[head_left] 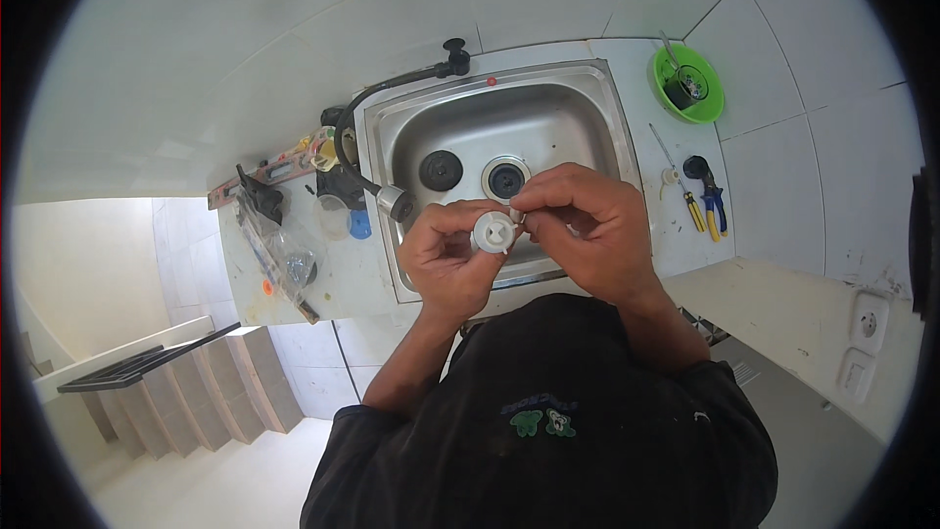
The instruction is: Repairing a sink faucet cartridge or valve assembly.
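Note:
Above the near part of the steel sink (578, 127), my left hand (446, 260) is closed around a round white plastic fitting (494, 232) with a cross-shaped middle. My right hand (595, 235) is beside it, thumb and forefinger pinched at the fitting's upper right edge. Between those fingertips is a small pale piece (516, 215), too small to make out, touching or very near the fitting. Just beyond the hands lies the sink's drain (506, 179). A black round strainer (441, 169) rests in the basin to its left.
A black flexible tap (396, 203) arches over the sink's left rim. On the right counter are a green bowl (716, 93), a screwdriver (694, 213) and blue-yellow pliers (721, 208). A plastic bag (297, 263) and a blue cap (359, 224) lie on the left counter. Stairs (211, 387) are at lower left.

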`<action>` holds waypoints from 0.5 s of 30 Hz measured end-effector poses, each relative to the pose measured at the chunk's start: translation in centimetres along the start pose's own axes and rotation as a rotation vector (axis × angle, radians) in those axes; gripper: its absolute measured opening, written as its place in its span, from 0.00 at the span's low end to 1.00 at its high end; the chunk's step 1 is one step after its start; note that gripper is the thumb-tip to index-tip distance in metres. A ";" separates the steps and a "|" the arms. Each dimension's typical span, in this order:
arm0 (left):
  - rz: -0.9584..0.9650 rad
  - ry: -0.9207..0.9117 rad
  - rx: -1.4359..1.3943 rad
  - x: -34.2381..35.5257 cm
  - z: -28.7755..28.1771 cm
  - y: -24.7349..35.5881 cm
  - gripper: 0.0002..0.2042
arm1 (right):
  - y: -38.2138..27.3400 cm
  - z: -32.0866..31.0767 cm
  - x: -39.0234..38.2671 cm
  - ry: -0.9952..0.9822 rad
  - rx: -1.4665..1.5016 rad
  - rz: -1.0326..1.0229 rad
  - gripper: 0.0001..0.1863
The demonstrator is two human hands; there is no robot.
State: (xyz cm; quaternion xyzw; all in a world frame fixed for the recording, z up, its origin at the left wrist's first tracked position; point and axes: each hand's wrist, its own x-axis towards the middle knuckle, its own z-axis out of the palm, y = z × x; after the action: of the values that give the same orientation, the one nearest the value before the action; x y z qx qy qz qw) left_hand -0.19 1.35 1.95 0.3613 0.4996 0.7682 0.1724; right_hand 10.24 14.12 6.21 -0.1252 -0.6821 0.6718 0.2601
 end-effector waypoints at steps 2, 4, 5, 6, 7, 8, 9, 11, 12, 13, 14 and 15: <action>0.045 -0.002 0.017 0.0 0.0 -0.2 0.10 | -0.3 -0.1 0.1 -0.026 0.043 -0.004 0.10; 0.051 0.017 0.040 0.0 0.0 -0.3 0.10 | -0.5 -0.4 0.3 -0.035 0.028 0.042 0.10; 0.050 0.017 0.041 0.1 -0.1 -0.3 0.10 | -0.6 -0.5 0.4 -0.047 0.014 0.086 0.11; 0.059 -0.003 0.077 0.1 -0.3 -0.4 0.10 | -0.5 -0.6 0.4 -0.046 0.015 0.087 0.11; 0.067 -0.023 0.112 0.1 -0.5 -0.5 0.10 | -0.4 -0.7 0.5 -0.060 0.010 0.109 0.11; 0.066 -0.024 0.113 0.1 -0.5 -0.4 0.10 | -0.3 -0.7 0.5 -0.074 0.006 0.132 0.11; 0.043 -0.026 0.105 0.1 -0.6 -0.4 0.09 | -0.2 -0.8 0.6 -0.073 0.007 0.132 0.11; 0.018 -0.031 0.095 0.2 -0.7 -0.4 0.09 | 0.0 -0.9 0.6 -0.090 0.030 0.158 0.10; 0.004 -0.041 0.097 0.2 -0.8 -0.4 0.09 | 0.2 -1.0 0.7 -0.087 0.030 0.159 0.10; -0.009 -0.049 0.099 0.3 -0.8 -0.4 0.09 | 0.5 -1.0 0.7 -0.087 0.056 0.180 0.10; -0.009 -0.051 0.099 0.2 -0.8 -0.5 0.09 | 0.7 -1.0 0.8 -0.087 0.081 0.201 0.09; -0.043 -0.035 0.066 0.1 -0.9 -0.8 0.09 | 1.0 -1.1 0.9 -0.085 0.081 0.201 0.09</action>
State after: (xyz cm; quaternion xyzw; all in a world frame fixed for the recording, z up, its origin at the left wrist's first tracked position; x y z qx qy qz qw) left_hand -0.93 1.19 1.07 0.3695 0.5292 0.7409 0.1857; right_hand 9.89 15.54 5.37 -0.1535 -0.6489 0.7262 0.1672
